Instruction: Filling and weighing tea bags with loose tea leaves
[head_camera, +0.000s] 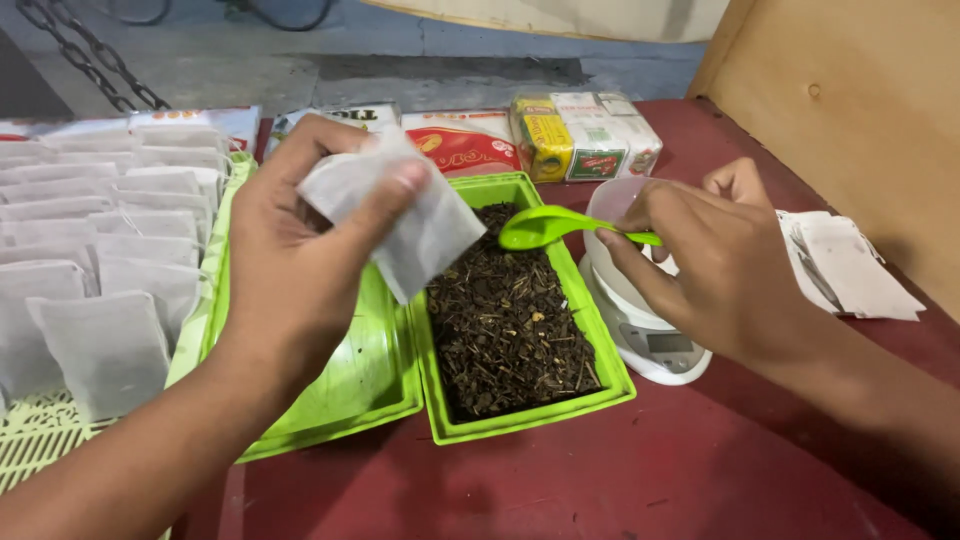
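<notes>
A white paper bag (400, 215) is pinched by the left hand (300, 250) above the green box (520, 425) of dry leaves. A green spoon (560, 225) is gripped by the right hand (710, 260), over the box's far end.

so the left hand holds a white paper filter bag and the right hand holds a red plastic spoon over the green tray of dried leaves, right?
Not quite: the plastic spoon in the right hand is green, not red, as the head view shows. The left hand holds the white paper filter bag over the green tray of dried leaves.
</notes>
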